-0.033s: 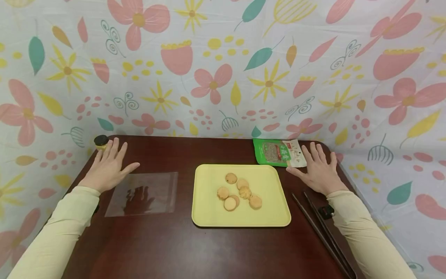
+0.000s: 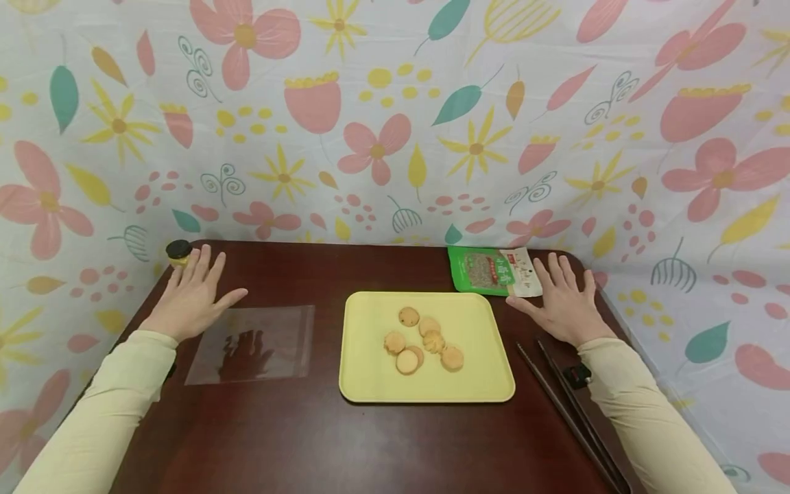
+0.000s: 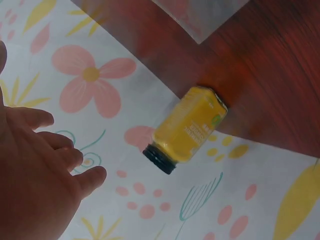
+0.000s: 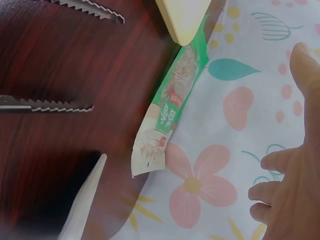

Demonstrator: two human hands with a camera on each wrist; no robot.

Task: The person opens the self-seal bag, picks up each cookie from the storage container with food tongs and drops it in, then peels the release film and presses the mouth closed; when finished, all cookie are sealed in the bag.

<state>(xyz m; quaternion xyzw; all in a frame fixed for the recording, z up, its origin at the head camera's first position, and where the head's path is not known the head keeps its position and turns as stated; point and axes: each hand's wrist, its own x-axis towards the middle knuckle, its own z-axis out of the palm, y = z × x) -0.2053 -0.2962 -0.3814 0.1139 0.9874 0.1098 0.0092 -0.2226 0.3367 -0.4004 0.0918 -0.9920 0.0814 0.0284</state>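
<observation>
My left hand [image 2: 191, 295] is spread with straight fingers at the table's left side, holding nothing. Its fingertips partly cover a yellow bottle with a black cap [image 2: 179, 250], which the left wrist view shows standing apart from the hand. Below the thumb lies a flat clear plastic bag [image 2: 286, 343]. On the right, my other hand [image 2: 568, 305] is also spread and holds nothing. Beside its fingers and thumb is a green and white packet [image 2: 487, 269]; whether they touch cannot be told. Metal tongs [image 2: 574, 412] with toothed tips lie parted near that wrist.
A yellow tray [image 2: 370, 377] sits mid-table, bearing several round biscuits [image 2: 452, 357], some overlapping. The dark brown table [image 2: 278, 439] meets a flower-patterned cloth [image 2: 376, 82] at the back and sides. A pale pointed shape [image 4: 85, 200] at the right wrist view's lower left is unclear.
</observation>
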